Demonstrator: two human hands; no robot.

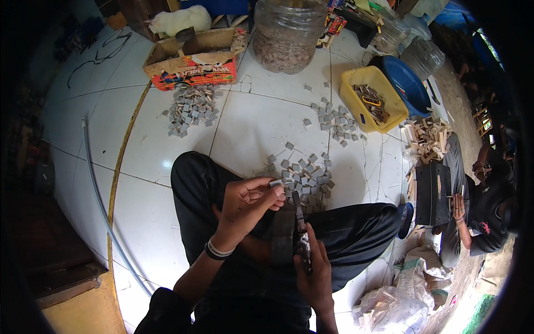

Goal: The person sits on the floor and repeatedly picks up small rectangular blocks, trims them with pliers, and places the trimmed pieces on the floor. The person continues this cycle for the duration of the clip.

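My left hand [245, 209], with bands around its wrist, pinches a small grey-topped square piece [276, 183] between thumb and fingers. In my right hand [316, 275] is a knife [299, 210], gripped by its dark, patterned handle with the blade pointing away from me. The blade stands just right of the left fingertips, apart from the piece. Between my crossed legs rises a dark grey block [282, 236], partly hidden by my left arm. Right beyond the hands, a heap of similar grey square pieces [306, 173] lies on the white tiles.
More square pieces lie in piles [192, 108] before a cardboard box [217, 76] and near a yellow basin [350, 100]. A large clear plastic container [286, 39], a blue tub [409, 83] and a white cat [181, 22] are farther back. Another person [484, 206] sits at right beside wood scraps [425, 136].
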